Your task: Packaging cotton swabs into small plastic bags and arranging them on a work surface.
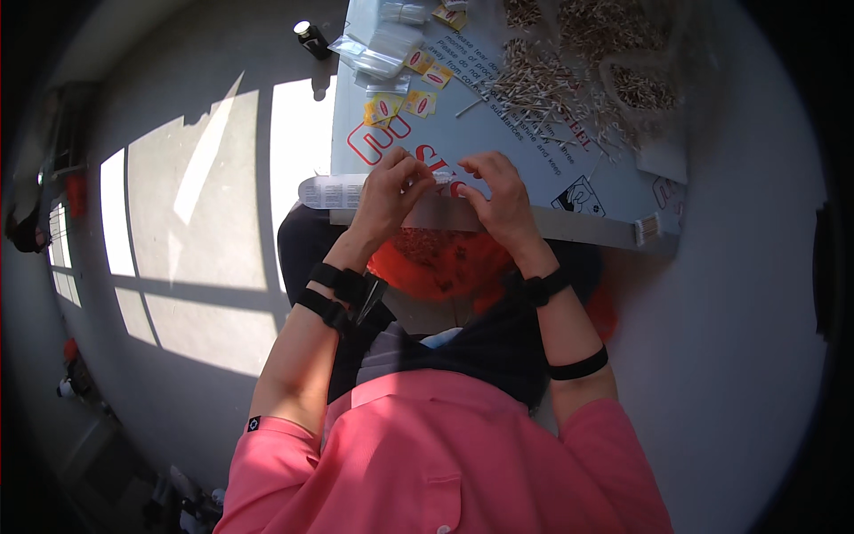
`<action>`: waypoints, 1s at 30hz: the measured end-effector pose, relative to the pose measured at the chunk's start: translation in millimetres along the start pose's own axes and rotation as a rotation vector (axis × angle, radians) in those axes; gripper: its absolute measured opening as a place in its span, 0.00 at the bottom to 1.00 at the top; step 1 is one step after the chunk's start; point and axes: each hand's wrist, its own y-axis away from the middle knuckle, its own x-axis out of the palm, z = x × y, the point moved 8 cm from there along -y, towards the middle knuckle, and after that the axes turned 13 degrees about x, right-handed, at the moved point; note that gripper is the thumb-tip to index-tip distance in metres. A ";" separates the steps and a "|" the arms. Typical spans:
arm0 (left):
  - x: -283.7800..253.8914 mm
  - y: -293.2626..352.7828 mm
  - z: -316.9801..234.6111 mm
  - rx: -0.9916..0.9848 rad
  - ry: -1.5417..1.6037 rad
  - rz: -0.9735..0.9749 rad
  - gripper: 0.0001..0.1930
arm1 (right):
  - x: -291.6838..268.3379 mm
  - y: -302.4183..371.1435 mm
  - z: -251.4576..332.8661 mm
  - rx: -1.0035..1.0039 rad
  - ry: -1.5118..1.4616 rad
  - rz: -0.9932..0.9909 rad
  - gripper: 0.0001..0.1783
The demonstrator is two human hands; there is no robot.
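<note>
Action close to the near edge of the bench [618, 214], all within easy sight. Left hand [390, 191] in tight, thumb and fingertips together, apparently clamped on a small whitish bundle [441, 178], swab tips by the look, though too small to be sure. Held from one side only, likely to leave the other side free. Right hand [500, 196] just opposite, thumb and forefinger apart, grip curved round open air, perhaps spaced like that to stay close without crowding. Between the two hands, then, the bundle; cannot tell whether touching the bench or lifted. Ahead and to the right, cotton swabs [543, 89] in a loose sprawl, pointing every which way, presumably heaped there for easy picking. Over on the left, flat clear sleeves [391, 49] in a rough stack, yellow cards [382, 109] scattered just beside, probably grouped apart from the swabs to avoid mixing. Printed white strip [331, 191] along the near edge, partly behind the left hand, seemingly handy there. Far right corner, small filled packet [648, 230] set alone, perhaps parked clear of the pile. Below the edge, orange-red container [471, 271], basin or bag hard to tell, maybe placed to catch strays.
</note>
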 end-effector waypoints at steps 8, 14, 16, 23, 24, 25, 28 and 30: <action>-0.1 -0.4 -3.5 0.010 0.004 0.006 0.06 | 11.3 -1.7 5.5 -0.095 0.035 -0.023 0.07; 4.1 0.8 1.2 0.005 0.032 0.014 0.06 | 20.7 -4.0 -6.2 -0.052 0.015 0.009 0.06; 3.4 0.8 0.6 0.009 0.026 0.015 0.06 | 20.9 -4.4 -4.7 -0.048 0.020 0.013 0.07; 2.0 2.1 -11.3 0.083 -0.021 0.037 0.05 | 23.6 -4.4 17.5 -0.202 0.177 -0.043 0.06; 1.5 -0.6 -8.6 0.071 -0.040 0.051 0.05 | 30.6 -9.0 16.7 -0.239 0.238 -0.006 0.06; 1.4 -1.9 -8.9 0.079 -0.044 0.047 0.05 | 30.5 -10.1 14.8 -0.246 0.241 -0.012 0.06; -0.5 1.0 -18.0 0.091 -0.137 0.053 0.05 | 32.3 -6.3 23.1 -0.281 0.218 0.013 0.05; 2.0 0.6 -8.2 0.110 -0.206 0.094 0.05 | 28.8 -7.8 29.5 -0.221 0.226 -0.007 0.06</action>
